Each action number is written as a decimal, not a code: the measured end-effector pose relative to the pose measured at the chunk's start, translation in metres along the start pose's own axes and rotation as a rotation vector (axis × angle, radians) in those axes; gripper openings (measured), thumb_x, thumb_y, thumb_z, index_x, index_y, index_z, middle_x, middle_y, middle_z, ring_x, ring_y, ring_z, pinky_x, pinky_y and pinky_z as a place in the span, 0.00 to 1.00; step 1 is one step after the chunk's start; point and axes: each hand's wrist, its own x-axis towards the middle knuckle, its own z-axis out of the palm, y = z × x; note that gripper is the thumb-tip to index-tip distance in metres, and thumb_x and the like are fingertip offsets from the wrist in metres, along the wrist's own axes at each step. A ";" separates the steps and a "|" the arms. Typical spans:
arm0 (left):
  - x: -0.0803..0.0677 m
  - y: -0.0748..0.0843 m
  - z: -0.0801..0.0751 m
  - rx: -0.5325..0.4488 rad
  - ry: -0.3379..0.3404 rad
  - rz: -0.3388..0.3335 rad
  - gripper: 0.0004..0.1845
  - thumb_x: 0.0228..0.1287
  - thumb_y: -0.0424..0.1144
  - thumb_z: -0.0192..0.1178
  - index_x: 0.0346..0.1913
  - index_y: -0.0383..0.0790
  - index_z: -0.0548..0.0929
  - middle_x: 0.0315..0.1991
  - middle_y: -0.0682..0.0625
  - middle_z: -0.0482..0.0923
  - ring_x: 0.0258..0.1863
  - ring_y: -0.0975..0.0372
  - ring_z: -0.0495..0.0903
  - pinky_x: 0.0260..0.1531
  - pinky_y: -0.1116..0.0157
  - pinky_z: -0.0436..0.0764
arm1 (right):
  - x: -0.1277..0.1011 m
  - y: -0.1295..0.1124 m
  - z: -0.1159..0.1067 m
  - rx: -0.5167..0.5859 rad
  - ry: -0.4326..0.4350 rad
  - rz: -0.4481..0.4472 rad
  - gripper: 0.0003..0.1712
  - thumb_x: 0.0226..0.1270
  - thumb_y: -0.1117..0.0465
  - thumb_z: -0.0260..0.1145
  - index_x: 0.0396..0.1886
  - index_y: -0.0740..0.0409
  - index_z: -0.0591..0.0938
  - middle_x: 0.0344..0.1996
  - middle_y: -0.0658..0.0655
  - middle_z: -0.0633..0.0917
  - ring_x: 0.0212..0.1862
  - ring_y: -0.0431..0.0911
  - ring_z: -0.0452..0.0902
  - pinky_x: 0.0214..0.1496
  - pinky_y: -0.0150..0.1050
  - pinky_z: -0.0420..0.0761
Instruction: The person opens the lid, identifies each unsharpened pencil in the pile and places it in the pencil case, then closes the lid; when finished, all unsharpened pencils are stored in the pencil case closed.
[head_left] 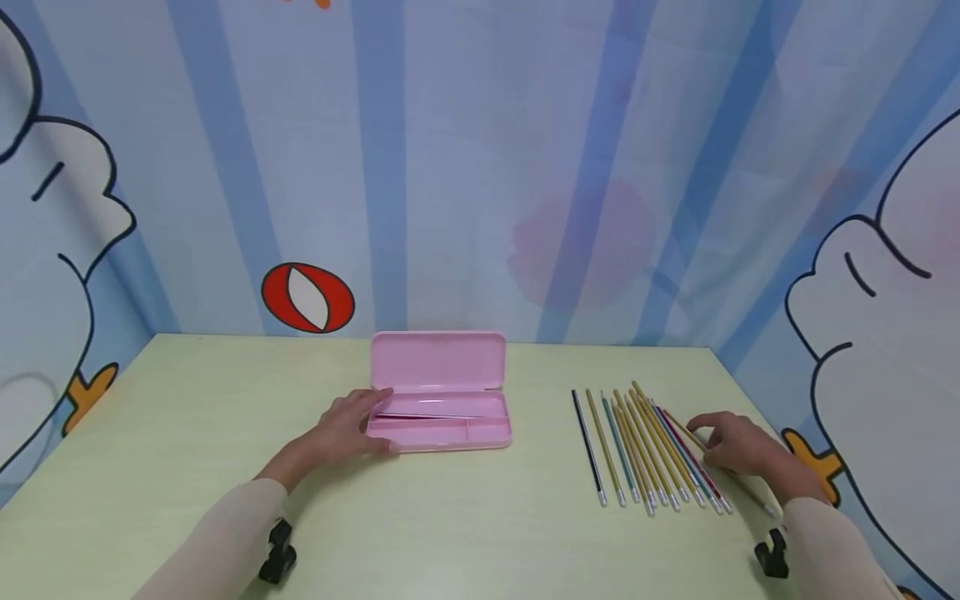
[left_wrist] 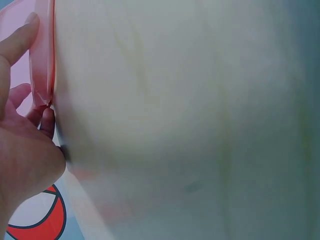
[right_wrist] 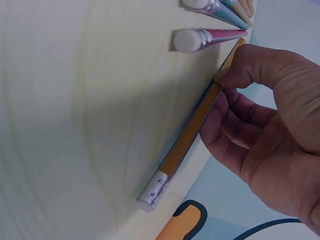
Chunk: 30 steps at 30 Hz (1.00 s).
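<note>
Both forearms in beige sleeves reach forward over the table [head_left: 465, 517], well apart. Left hand [head_left: 347, 429] lies at the left end of the case [head_left: 441, 392], fingers loosely spread, thumb on the near front edge, fingertips touching the tray's left rim; left wrist view shows the fingers [left_wrist: 20, 42] against pink plastic. Nothing gripped.

Right hand [head_left: 738, 446] sits at the right end of the pencil row [head_left: 648, 446], thumb and fingers curled, pinching one orange pencil [right_wrist: 192, 132] that lies flat near the table's right edge.

Case: smooth pink plastic, rounded rectangle, lid standing upright, shallow divided tray, centre back of the table. Pencils: thin, slightly fanned, white eraser ends towards the person; gold, teal, dark blue, red. Table pale yellow-green, faint wood grain.
</note>
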 end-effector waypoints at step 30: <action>-0.002 0.002 -0.001 0.014 -0.010 -0.009 0.47 0.48 0.54 0.67 0.71 0.52 0.56 0.69 0.43 0.55 0.66 0.45 0.53 0.56 0.37 0.64 | 0.001 0.005 -0.006 -0.027 -0.044 0.022 0.27 0.56 0.70 0.59 0.58 0.65 0.72 0.37 0.63 0.82 0.35 0.48 0.79 0.32 0.41 0.79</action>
